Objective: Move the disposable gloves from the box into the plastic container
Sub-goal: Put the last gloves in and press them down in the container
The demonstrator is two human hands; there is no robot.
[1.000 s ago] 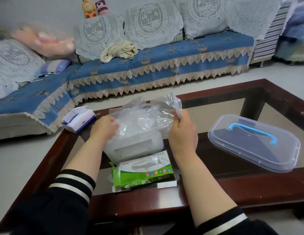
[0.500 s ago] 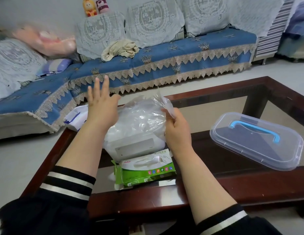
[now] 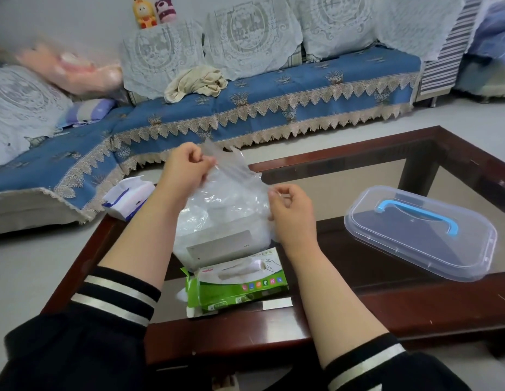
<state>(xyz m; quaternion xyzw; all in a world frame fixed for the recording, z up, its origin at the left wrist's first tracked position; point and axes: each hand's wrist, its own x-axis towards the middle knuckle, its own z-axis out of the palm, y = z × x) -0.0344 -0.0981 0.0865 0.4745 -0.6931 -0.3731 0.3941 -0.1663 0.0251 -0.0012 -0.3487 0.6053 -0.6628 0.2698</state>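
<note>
A heap of clear disposable gloves (image 3: 231, 193) bulges out of the white plastic container (image 3: 220, 245) at the middle of the table. My left hand (image 3: 186, 172) pinches the top left of the heap, raised above the container. My right hand (image 3: 291, 210) pinches the heap's right edge, lower down. The green glove box (image 3: 240, 286) lies flat just in front of the container, its end flap open.
The container's clear lid (image 3: 420, 232) with a blue handle lies upside right on the table's right part. A white and blue tissue pack (image 3: 127, 197) sits at the table's far left corner. The dark wood table rim (image 3: 358, 153) frames glass panels; a blue sofa stands behind.
My left hand was lifted open above the heap half a second ago; it has come down and right and now pinches the gloves. My right hand has slid lower along the right edge.
</note>
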